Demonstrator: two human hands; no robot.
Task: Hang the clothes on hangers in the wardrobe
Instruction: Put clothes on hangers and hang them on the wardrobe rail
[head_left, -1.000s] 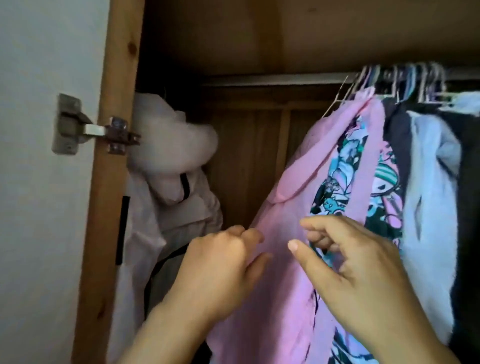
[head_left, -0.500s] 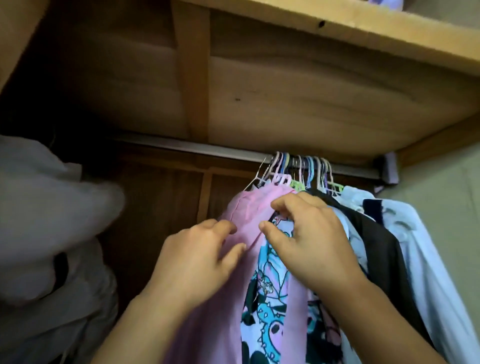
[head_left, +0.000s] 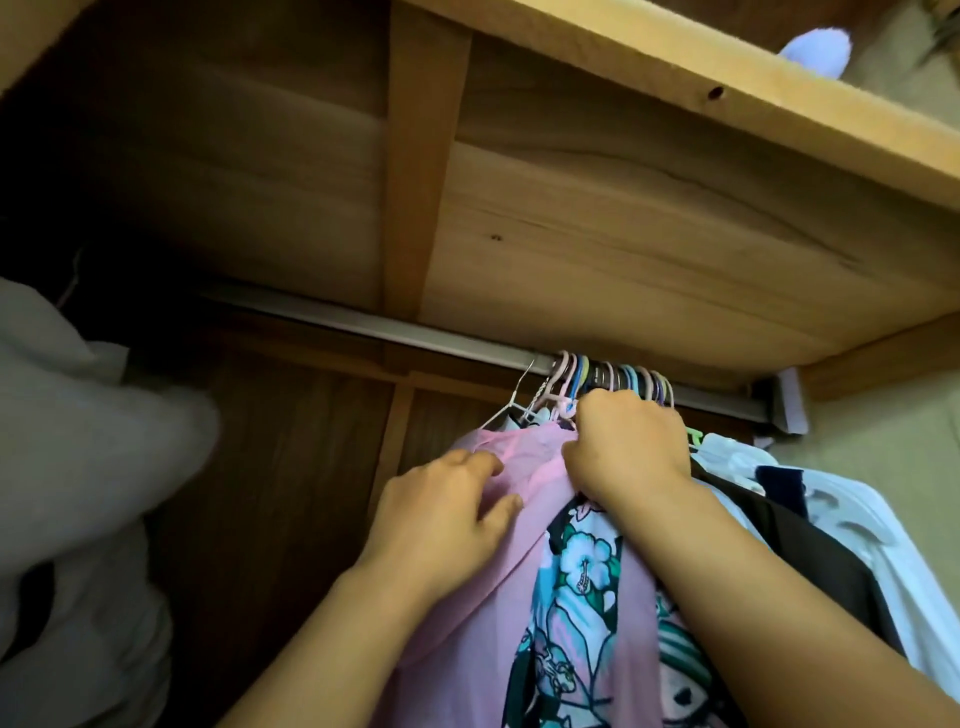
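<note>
A pink garment (head_left: 498, 587) with a floral lining (head_left: 582, 571) hangs from the wardrobe's metal rail (head_left: 374, 325), at the left end of a bunch of hangers (head_left: 613, 376). My left hand (head_left: 441, 514) lies on its left shoulder, fingers loosely bent against the cloth. My right hand (head_left: 628, 447) is curled around the garment's neck, just under the hanger hooks. Which hanger carries the pink garment is hidden by that hand.
Dark and white garments (head_left: 831, 525) hang to the right on the same rail. A pale bulky garment (head_left: 78, 467) fills the left side. The wooden shelf (head_left: 623, 208) sits close above the rail. The rail's left stretch carries nothing.
The view tilted up towards the rail. Both hands climbed the pink garment from its middle to its shoulders, the right one reaching the neck below the hooks.
</note>
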